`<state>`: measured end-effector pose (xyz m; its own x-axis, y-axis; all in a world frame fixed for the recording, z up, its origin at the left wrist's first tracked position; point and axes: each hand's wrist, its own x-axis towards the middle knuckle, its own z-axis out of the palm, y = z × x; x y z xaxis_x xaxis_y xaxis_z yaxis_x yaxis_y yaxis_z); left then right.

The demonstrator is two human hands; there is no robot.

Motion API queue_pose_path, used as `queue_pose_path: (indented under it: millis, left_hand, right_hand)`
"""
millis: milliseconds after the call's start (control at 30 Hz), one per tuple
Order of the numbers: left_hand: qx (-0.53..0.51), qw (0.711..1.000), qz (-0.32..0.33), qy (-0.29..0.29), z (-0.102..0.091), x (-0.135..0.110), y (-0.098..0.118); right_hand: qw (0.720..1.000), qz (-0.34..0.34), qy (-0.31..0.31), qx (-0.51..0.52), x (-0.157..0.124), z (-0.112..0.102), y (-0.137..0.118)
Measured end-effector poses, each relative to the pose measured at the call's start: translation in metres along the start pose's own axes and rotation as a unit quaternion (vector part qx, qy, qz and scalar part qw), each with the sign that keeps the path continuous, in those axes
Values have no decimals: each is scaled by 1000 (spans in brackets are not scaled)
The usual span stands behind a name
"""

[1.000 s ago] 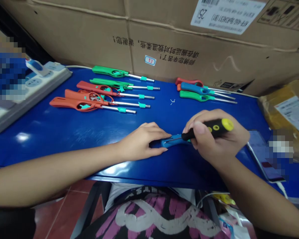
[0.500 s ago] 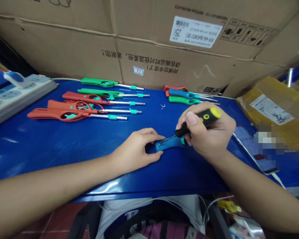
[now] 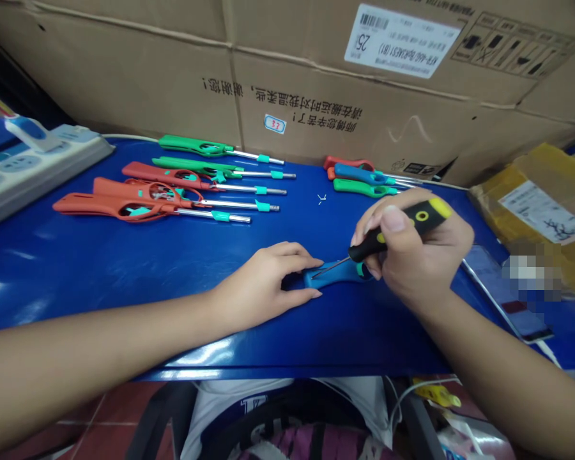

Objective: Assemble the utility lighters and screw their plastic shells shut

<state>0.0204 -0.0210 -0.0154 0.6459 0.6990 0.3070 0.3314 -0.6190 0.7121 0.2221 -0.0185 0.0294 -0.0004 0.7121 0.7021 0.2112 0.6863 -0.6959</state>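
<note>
A blue gas lighter lies on the blue table, its barrel end hidden behind my right hand. My left hand pinches the handle's left end between thumb and fingers. In my right hand is a black and yellow screwdriver, held at a slant. The thin shaft slopes down left and its tip meets the lighter's handle near my left fingertips. At the left back lie several long-nosed lighters, among them a green lighter and a red lighter.
A second blue lighter lies with a red and a green one by the big cardboard box. Tiny white bits lie mid-table. A power strip is at left; a phone and a taped carton are at right.
The view has shifted slightly, so most things sit a little further right and higher. The screwdriver's tip stays on the lighter's handle, and both hands keep their grip.
</note>
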Motion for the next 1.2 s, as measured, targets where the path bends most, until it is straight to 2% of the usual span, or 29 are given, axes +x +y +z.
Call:
queue_pose_path:
  millis: [433, 600, 767, 900, 1000, 1200]
  left_hand:
    - [13, 1000, 6, -3, 1, 0, -1]
    - [12, 1000, 7, -2, 2, 0, -2]
    - [19, 1000, 17, 1, 1, 0, -2]
    - [18, 1000, 1, -14, 0, 1, 2]
    - [14, 1000, -2, -15, 0, 1, 4]
    - [8, 1000, 5, -2, 1, 0, 2]
  right_hand:
    - [995, -12, 5, -102, -3, 2, -9]
    - [997, -6, -6, -77, -6, 5, -9]
    - [996, -74, -41, -28, -9, 5, -10]
    - [997, -38, -67, 3, -4, -1, -16]
    - [994, -51, -87, -43, 1, -8, -19]
    - [959, -172, -89, -209, 5, -17, -18]
